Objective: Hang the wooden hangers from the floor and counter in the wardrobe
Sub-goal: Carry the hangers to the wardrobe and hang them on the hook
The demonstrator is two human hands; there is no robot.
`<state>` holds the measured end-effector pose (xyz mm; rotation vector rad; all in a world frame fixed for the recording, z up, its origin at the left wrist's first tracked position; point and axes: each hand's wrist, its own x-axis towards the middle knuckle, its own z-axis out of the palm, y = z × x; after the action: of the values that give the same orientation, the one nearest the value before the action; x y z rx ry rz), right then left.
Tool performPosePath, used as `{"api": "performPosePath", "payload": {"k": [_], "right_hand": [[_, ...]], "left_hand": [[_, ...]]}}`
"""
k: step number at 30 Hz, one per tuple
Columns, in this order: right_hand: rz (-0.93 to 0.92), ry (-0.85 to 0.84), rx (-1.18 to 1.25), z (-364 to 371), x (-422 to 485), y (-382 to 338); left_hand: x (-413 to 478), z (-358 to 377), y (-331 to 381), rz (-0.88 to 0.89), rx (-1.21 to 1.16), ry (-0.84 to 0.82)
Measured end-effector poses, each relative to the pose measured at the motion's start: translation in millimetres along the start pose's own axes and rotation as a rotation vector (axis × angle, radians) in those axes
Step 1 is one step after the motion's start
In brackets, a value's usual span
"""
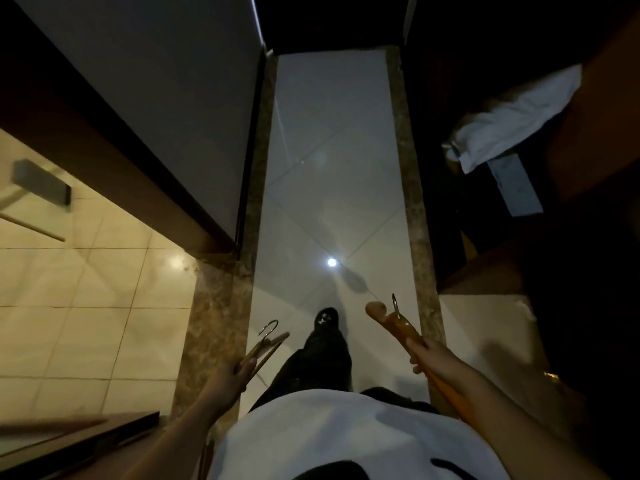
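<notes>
My left grip (225, 375) clamps thin wooden hangers (270, 345); my right grip (431, 356) clamps a thick wooden hanger (405, 329). Both long axes point far.

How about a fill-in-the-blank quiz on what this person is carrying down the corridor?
1. The left hand and the right hand each grip a wooden ____.
2. The thicker hanger is in the ____ hand, the thinner hanger in the other.
3. The shoe stepping on the pale tiled floor is ____ in colour.

Missing words: hanger; right; black.
</notes>
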<state>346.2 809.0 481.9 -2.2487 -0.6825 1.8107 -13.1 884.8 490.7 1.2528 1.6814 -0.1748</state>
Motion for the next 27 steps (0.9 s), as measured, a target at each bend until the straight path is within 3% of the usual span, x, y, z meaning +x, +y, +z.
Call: {"api": "performPosePath", "payload": {"k": [5,13,22,27], "right_hand": [[-0.077,0.005,-0.056,-25,37,-86],[-0.089,0.012,-0.035,-76,68,-162],[0.087,0.049,0.193,-166,125,-179],[0.155,0.025,0.278,-236,154,-227]], "left_hand": [[56,-45,42,-0.04,-0.017,0.003],[130,-86,153,0.086,0.006,-0.048],[204,-90,319,0.257,-0.04,-0.152],[252,-99,397,0.268,0.036,-0.189]]}}
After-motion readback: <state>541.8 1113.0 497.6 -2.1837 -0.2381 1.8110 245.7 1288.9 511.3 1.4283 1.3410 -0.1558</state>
